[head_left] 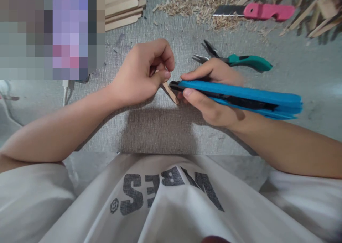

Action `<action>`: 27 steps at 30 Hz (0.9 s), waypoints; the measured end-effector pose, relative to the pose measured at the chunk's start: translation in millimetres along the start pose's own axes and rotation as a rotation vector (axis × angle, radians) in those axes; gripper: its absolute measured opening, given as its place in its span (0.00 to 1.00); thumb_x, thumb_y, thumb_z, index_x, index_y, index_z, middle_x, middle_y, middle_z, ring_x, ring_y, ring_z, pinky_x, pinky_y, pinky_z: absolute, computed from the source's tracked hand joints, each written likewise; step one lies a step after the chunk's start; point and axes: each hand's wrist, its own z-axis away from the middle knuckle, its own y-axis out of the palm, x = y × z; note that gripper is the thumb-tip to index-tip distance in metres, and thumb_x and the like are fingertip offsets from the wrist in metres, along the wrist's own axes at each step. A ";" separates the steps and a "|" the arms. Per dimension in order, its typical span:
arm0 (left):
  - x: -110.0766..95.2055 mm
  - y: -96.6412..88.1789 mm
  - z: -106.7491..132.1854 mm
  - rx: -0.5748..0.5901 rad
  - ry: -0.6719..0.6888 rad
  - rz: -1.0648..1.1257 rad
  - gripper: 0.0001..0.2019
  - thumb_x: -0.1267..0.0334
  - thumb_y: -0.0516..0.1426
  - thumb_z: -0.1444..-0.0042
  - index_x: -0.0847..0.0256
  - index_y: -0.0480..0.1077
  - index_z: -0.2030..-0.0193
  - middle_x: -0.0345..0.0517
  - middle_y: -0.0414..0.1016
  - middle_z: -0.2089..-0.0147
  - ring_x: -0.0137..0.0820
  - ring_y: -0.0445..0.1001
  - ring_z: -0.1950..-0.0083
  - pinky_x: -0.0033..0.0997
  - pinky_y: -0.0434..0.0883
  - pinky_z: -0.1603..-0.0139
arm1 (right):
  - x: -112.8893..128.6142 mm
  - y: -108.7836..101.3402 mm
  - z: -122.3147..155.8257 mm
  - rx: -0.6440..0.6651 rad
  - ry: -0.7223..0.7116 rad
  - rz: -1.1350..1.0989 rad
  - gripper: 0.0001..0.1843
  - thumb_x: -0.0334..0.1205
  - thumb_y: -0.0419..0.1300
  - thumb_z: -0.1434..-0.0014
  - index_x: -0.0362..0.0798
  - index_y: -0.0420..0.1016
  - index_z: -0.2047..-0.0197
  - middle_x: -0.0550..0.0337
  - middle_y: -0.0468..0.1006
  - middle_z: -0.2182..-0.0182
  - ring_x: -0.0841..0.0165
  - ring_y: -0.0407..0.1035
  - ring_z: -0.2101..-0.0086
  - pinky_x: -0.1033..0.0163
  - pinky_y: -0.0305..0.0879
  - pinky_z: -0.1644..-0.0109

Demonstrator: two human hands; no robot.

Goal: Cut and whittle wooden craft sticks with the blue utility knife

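Observation:
My left hand (146,70) pinches a short wooden craft stick (171,94) between thumb and fingers, and the stick's rounded end points down toward me. My right hand (211,93) is wrapped round a blue utility knife (240,93). The knife's dark tip lies against the side of the stick or just over it; whether the blade is cutting in, I cannot tell. Both hands are close together over the grey textured table (157,129). Part of the stick is hidden behind my left fingers.
Pliers with green handles (248,62) lie just beyond my right hand. Farther back are a pink-handled cutter (269,12), wood shavings (184,4) and a heap of wooden pieces (320,11). Stacked craft sticks (123,8) lie at the back left, near a white cable (65,93).

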 end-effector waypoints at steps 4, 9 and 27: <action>4.4 -1.5 0.2 -0.047 0.029 0.023 0.15 0.43 0.64 0.29 0.48 0.70 0.60 0.40 0.73 0.65 0.32 0.67 0.63 0.49 0.65 0.61 | -6.8 1.2 1.2 0.008 0.063 -0.090 0.09 0.54 0.76 0.27 0.65 0.89 0.47 0.63 0.90 0.65 0.61 0.83 0.69 0.51 0.84 0.60; 10.1 -1.0 -2.2 -0.004 0.043 0.011 0.18 0.38 0.64 0.29 0.46 0.69 0.60 0.42 0.76 0.63 0.33 0.67 0.62 0.48 0.65 0.61 | -4.6 1.5 0.4 0.012 0.054 -0.129 0.09 0.48 0.76 0.27 0.67 0.89 0.45 0.68 0.91 0.64 0.66 0.78 0.76 0.53 0.85 0.64; -0.1 4.2 2.1 -0.114 -0.026 -0.120 0.07 0.61 0.65 0.38 0.50 0.70 0.61 0.45 0.79 0.66 0.41 0.77 0.64 0.44 0.73 0.58 | 4.3 -1.6 8.8 -0.028 -0.121 0.151 0.10 0.49 0.72 0.26 0.65 0.86 0.43 0.62 0.90 0.59 0.59 0.84 0.65 0.51 0.82 0.64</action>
